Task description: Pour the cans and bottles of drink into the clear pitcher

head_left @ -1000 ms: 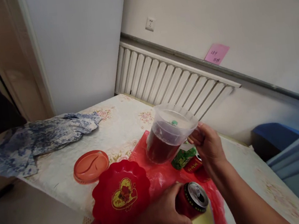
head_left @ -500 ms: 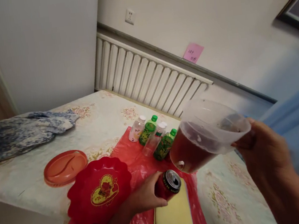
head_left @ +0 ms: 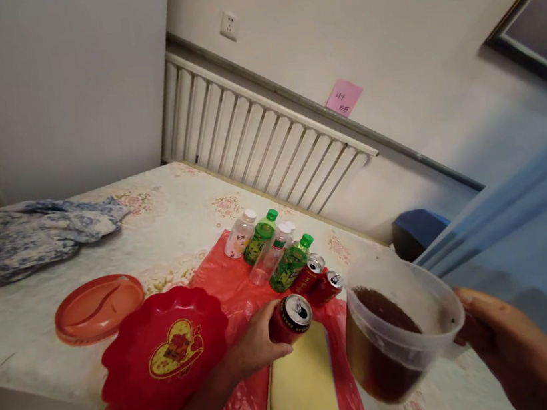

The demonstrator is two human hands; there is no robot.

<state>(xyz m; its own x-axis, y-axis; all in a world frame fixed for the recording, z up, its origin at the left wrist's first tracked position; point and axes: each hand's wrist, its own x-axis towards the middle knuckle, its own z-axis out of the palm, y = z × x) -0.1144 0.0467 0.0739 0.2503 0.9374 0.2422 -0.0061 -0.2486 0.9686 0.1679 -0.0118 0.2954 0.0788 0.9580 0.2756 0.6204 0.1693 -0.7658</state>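
My left hand (head_left: 255,348) is wrapped round an opened red drink can (head_left: 289,320), its top tilted toward me, above a folded yellow cloth (head_left: 302,389). My right hand (head_left: 501,329) grips the handle of a clear plastic jug (head_left: 400,323) that holds dark brown liquid. The jug is held to the right of the can, apart from it. Behind them, two more red cans (head_left: 327,286) stand beside several plastic bottles (head_left: 288,263) with green or white caps. Left of my left hand lies a red scalloped tray (head_left: 201,308) with a yellow heart print.
Red plastic sheeting (head_left: 224,265) lies under the bottles and cloth on the flowered tablecloth (head_left: 176,197). An orange lid (head_left: 100,308) and a patterned blue-grey cloth (head_left: 36,239) are at the left. A radiator (head_left: 264,132) runs behind the table; a blue curtain (head_left: 522,219) hangs at the right.
The jug has dropped lower and tipped back more upright, moving to the right of the can and uncovering the two red cans behind. My left hand still holds its can.
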